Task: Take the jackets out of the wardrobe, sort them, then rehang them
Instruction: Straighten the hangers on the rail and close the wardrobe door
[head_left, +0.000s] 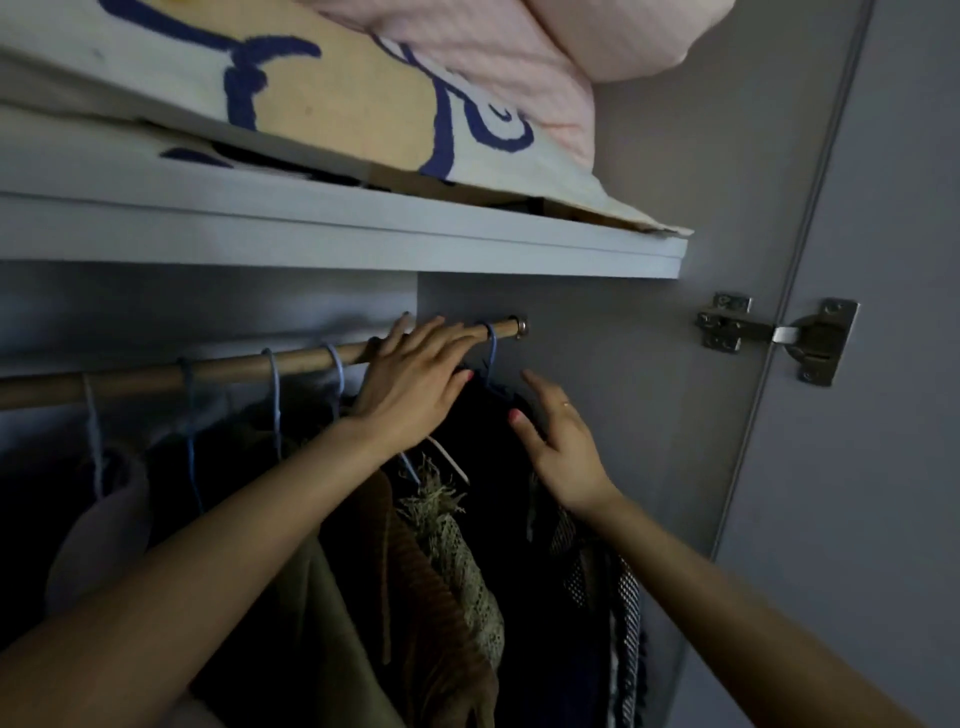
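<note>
A wooden rail (218, 371) runs across the wardrobe with several blue wire hangers on it. Dark, brown, olive and knitted jackets hang below. At the rail's right end a blue hanger (491, 353) carries a dark jacket (483, 467). My left hand (415, 384) reaches up with straight fingers lying over the rail, just left of that hanger. My right hand (558, 441) is open beside the dark jacket's shoulder, its thumb touching the fabric. A brown jacket (415, 582) and an olive one (322, 623) hang under my left forearm.
A white shelf (467, 249) sits right above the rail, holding a cream blanket with blue pattern (322, 104) and pink bedding (498, 57). The wardrobe's grey side wall (649, 395) is close on the right, with a metal door hinge (779, 332) and the open door (883, 364).
</note>
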